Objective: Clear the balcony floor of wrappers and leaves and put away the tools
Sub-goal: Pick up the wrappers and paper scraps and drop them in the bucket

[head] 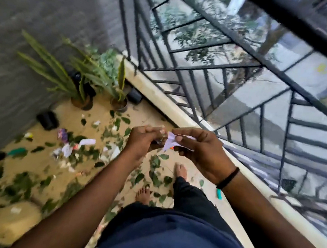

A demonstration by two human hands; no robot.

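Both my hands are raised in front of me over the balcony floor. My right hand [200, 150] pinches a crumpled white wrapper [170, 140] between thumb and fingers. My left hand [145, 139] has its fingers curled at the wrapper's left edge and seems to hold a small scrap; the blur hides what it is. Below them the tan floor [41, 136] is strewn with green leaves [155, 161] and several paper and plastic wrappers [68, 147], mostly to the left of my bare feet.
Potted plants [81, 86] stand in the far corner by the grey wall. A black iron railing [233, 95] on a pale ledge runs along the right. A dark pot [47, 119] lies by the wall. A teal lighter-like object [219, 194] lies near the ledge.
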